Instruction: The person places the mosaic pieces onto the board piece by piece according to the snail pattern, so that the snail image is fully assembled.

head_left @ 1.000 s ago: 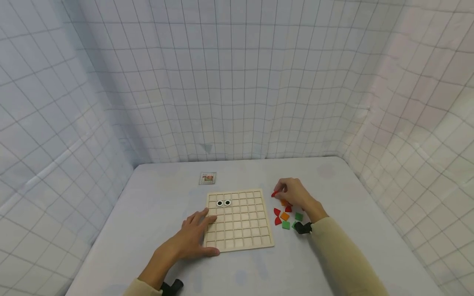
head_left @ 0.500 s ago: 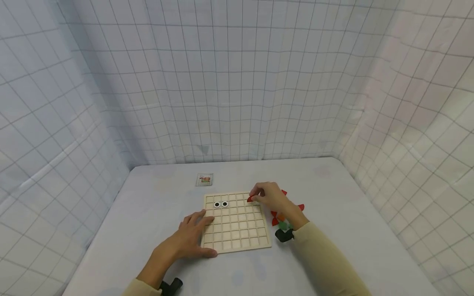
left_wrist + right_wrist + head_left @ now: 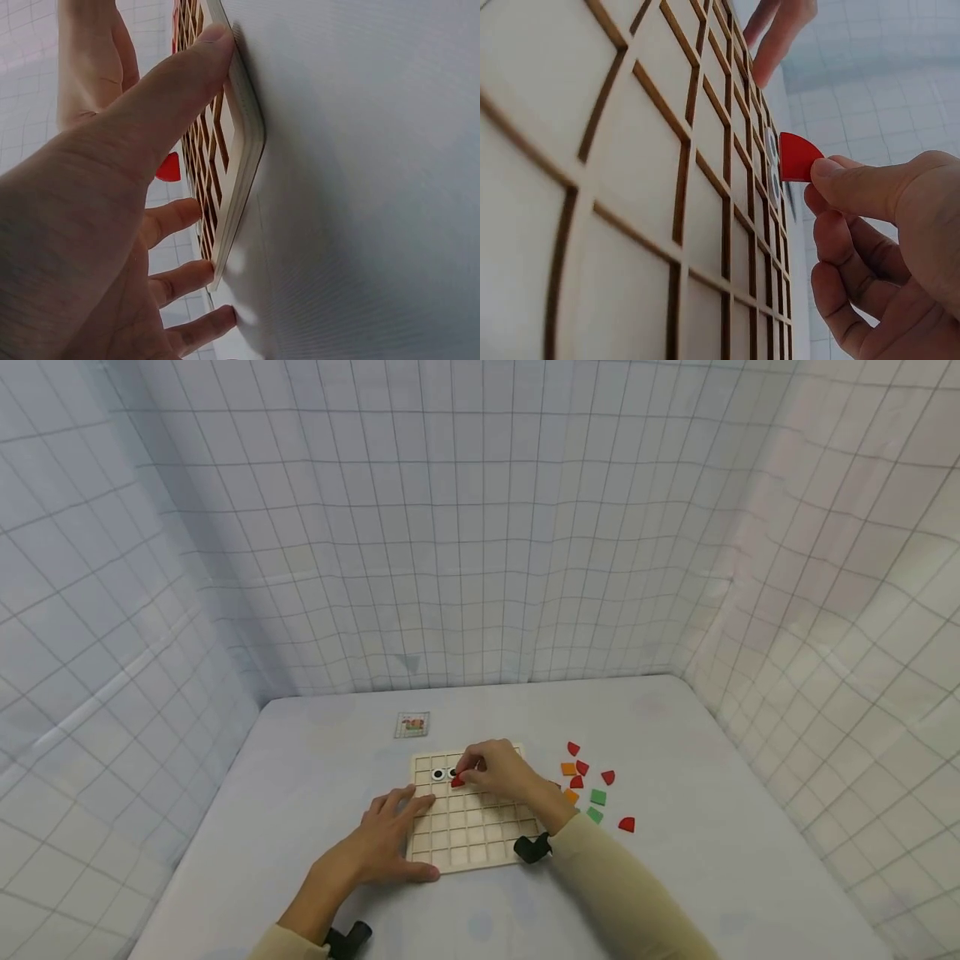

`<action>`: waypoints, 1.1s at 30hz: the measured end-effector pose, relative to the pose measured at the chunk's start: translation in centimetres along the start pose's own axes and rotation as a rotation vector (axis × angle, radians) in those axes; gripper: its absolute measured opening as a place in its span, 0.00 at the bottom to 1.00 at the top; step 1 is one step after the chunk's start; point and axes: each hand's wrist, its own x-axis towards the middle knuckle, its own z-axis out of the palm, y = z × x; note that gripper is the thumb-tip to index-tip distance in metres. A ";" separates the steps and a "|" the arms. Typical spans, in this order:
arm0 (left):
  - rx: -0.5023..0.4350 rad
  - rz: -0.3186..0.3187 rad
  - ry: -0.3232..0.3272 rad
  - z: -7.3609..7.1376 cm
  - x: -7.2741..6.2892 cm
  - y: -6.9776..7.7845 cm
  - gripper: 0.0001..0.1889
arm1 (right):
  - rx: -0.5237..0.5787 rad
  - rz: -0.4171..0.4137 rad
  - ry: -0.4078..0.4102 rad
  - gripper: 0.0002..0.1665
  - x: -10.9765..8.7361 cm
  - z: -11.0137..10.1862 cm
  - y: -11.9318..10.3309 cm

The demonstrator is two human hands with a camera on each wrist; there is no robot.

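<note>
A pale wooden grid board [image 3: 461, 858] lies on the white table. My left hand [image 3: 384, 846] rests at its left side with fingers spread; in the left wrist view the thumb [image 3: 184, 75] lies on the board's rim [image 3: 246, 139]. Between thumb and fingertips my right hand [image 3: 498, 770] pinches a red quarter-circle tile [image 3: 799, 157], close over the board's upper part. Beside that tile are two white round tiles with black centres [image 3: 438, 774], in cells of the board; the right one is partly hidden by the hand.
Several loose red, orange and green tiles [image 3: 597, 797] lie on the table right of the board. Behind the board is a small picture card [image 3: 412, 724]. White grid-patterned sheets [image 3: 465, 568] enclose the table at the back and sides.
My right hand has carried the red quarter-circle tile left from the loose tiles to over the board, near the round tiles. The left hand stays at the board's edge.
</note>
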 end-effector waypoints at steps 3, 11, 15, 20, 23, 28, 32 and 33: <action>-0.005 0.008 0.001 -0.1 0.1 -0.1 0.61 | 0.000 -0.013 -0.001 0.03 0.6 0.6 -0.6; 0.001 0.015 0.010 0.0 0.2 -0.2 0.61 | -0.038 -0.002 0.007 0.03 1.6 2.1 -1.2; -0.002 0.017 0.012 -0.1 0.2 -0.2 0.61 | -0.067 0.003 -0.009 0.03 1.8 2.5 -1.6; -0.009 0.014 0.010 -0.1 0.2 -0.2 0.60 | -0.126 0.010 -0.035 0.05 2.1 2.8 -1.9; -0.007 0.013 0.006 -0.1 0.1 -0.2 0.60 | -0.167 0.000 -0.046 0.06 2.2 2.9 -2.0; -0.010 0.022 0.009 0.0 0.1 -0.5 0.62 | -0.205 -0.017 -0.049 0.06 2.5 3.0 -2.0; -0.004 0.035 0.005 0.1 0.0 -0.6 0.63 | -0.229 -0.017 -0.045 0.06 2.3 3.3 -2.1; -0.004 0.036 0.001 0.1 0.0 -0.6 0.63 | -0.233 -0.019 -0.041 0.06 2.3 3.3 -2.1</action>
